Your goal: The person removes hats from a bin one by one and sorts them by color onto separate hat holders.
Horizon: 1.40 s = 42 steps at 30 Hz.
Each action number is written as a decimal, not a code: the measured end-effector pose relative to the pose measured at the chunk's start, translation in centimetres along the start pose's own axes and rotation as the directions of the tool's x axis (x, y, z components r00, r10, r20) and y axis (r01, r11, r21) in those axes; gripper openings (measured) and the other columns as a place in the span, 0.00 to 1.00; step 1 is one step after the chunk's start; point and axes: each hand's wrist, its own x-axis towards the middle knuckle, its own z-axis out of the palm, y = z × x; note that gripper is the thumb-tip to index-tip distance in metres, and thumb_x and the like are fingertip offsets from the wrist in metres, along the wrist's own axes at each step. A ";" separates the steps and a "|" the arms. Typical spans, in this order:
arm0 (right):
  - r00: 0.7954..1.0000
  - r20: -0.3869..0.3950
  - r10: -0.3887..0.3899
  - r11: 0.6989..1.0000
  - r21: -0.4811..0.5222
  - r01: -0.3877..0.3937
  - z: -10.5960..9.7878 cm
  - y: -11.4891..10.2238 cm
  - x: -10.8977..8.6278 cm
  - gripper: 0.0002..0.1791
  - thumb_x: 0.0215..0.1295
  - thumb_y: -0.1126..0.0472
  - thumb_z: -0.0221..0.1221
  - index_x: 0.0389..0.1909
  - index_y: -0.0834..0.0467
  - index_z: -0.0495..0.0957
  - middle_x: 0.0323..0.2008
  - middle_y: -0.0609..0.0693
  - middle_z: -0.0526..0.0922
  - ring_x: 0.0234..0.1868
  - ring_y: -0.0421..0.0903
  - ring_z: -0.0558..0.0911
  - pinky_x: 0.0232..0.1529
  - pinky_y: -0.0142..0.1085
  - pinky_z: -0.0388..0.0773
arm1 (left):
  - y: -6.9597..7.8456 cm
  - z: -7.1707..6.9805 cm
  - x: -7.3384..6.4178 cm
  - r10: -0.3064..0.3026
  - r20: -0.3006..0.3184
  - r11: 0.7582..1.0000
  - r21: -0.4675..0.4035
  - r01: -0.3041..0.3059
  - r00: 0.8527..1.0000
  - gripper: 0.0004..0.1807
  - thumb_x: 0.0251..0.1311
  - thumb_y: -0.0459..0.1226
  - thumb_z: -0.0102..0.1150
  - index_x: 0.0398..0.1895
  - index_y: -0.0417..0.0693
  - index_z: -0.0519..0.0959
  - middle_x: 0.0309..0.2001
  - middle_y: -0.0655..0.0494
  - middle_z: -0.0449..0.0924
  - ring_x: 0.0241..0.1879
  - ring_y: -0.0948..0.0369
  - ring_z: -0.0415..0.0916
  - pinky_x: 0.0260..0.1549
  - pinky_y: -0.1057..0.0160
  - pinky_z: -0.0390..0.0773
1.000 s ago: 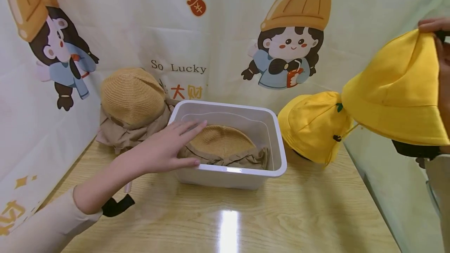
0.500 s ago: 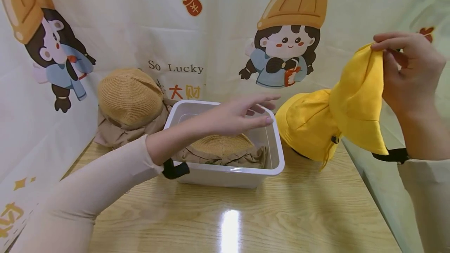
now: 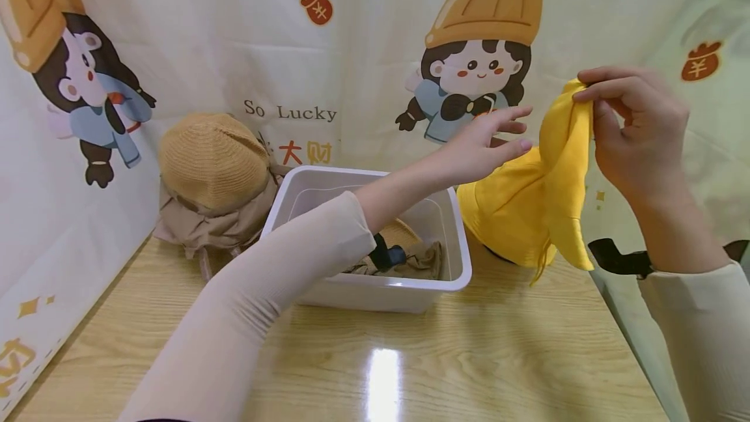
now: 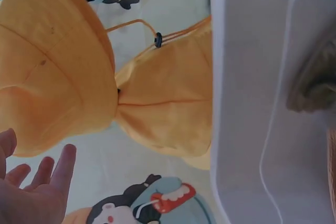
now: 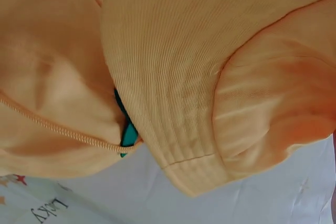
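Note:
My right hand (image 3: 641,132) pinches the top of a yellow bucket hat (image 3: 565,168), which hangs folded from the fingertips. That hat fills much of the right wrist view, its stitched brim (image 5: 163,77) facing the camera. Behind it, a second yellow hat (image 3: 500,207) with a cord stands beside the bin; a green leaf tag (image 5: 128,135) shows between the two hats. My left hand (image 3: 480,152) reaches across above the bin, fingers extended and holding nothing, a short gap from the held hat. In the left wrist view, its fingers (image 4: 63,169) are just below the brim.
A pale plastic bin (image 3: 463,272) stands mid-table with a straw hat (image 3: 401,233) inside, partly hidden by my left forearm. Another straw hat (image 3: 213,161) with brown cloth sits at left. A printed curtain (image 3: 363,83) backs the wooden table (image 3: 469,350).
My right hand has brought the yellow hat leftward, and the hat has turned narrow side on. My left hand has moved from over the bin's left side rightward towards it.

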 end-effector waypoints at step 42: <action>0.899 0.155 0.408 0.910 0.013 -0.415 2.0 1.1 -2.9 0.09 0.59 0.66 0.70 0.40 0.64 0.87 0.33 0.36 0.85 0.37 0.34 0.84 0.39 0.18 0.78 | -1.1 1.9 2.1 -0.025 -0.428 0.898 -0.407 -0.168 0.903 0.12 0.69 0.36 0.59 0.51 0.39 0.82 0.40 0.52 0.81 0.35 0.67 0.78 0.38 0.71 0.83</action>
